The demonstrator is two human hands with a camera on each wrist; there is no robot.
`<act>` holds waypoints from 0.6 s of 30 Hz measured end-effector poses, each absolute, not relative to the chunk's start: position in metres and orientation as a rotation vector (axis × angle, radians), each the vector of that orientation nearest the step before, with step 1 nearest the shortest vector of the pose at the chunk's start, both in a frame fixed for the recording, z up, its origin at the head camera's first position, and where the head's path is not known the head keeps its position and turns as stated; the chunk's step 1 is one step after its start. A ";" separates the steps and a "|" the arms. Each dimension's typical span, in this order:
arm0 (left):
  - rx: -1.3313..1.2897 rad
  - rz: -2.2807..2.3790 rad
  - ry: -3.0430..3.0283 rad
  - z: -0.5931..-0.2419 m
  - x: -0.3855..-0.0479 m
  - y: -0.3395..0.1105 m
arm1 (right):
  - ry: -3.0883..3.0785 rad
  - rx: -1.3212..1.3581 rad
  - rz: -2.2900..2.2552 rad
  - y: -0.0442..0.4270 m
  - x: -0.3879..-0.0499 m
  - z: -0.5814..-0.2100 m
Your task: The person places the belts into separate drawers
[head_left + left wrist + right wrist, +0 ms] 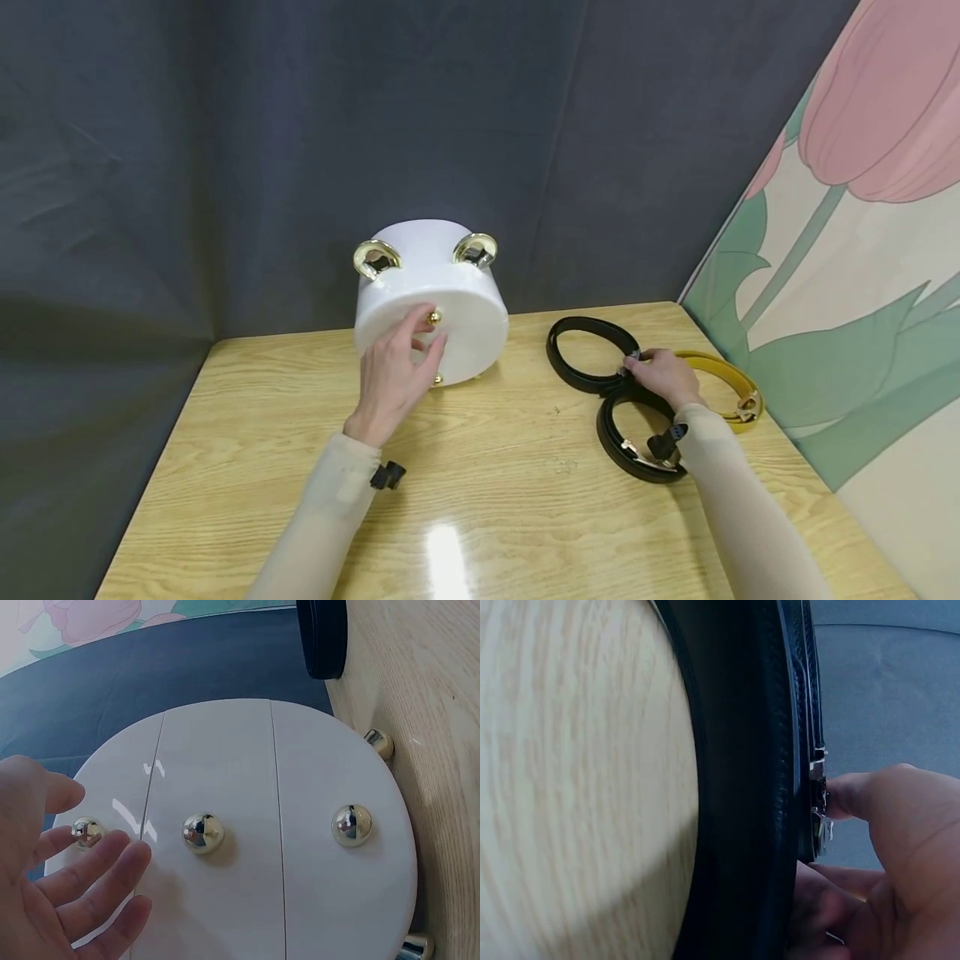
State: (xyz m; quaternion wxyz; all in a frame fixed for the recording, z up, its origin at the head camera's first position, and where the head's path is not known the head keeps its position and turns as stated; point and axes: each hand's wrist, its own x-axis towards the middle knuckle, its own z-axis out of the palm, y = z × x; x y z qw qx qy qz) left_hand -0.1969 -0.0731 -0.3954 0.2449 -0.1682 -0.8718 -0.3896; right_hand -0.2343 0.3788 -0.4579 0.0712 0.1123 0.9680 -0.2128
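Note:
A white round-fronted box [476, 337] [232, 900] stands at the back of the table, its face split into three panels with gold knobs. My left hand [392, 371] [64, 877] is at the uppermost knob [88, 832], index fingertip against it, thumb apart and fingers loosely bent. To the right, my right hand [663, 377] [911, 855] pinches the rear coiled black belt [562, 358] [739, 780] at its silver buckle [820, 799]. Below that wrist lies a second coiled black belt [618, 450] with a gold-coloured buckle. The fingers under the belt are partly hidden.
A coiled yellow belt [738, 379] lies right of my right hand, near the table's right edge. Two gold rings [376, 259] [476, 250] stick out of the box's top. Behind the table [247, 433] hangs a dark curtain [420, 108]; a flower-patterned panel [847, 333] stands on the right.

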 end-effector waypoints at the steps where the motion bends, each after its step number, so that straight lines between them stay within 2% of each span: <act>1: -0.461 -1.073 -2.376 -0.395 -0.198 -0.073 | 2.907 0.334 -0.641 0.379 -0.235 -0.457; 18: -0.386 -1.230 -2.281 -0.397 -0.206 -0.065 | 2.887 0.322 -0.667 0.382 -0.235 -0.457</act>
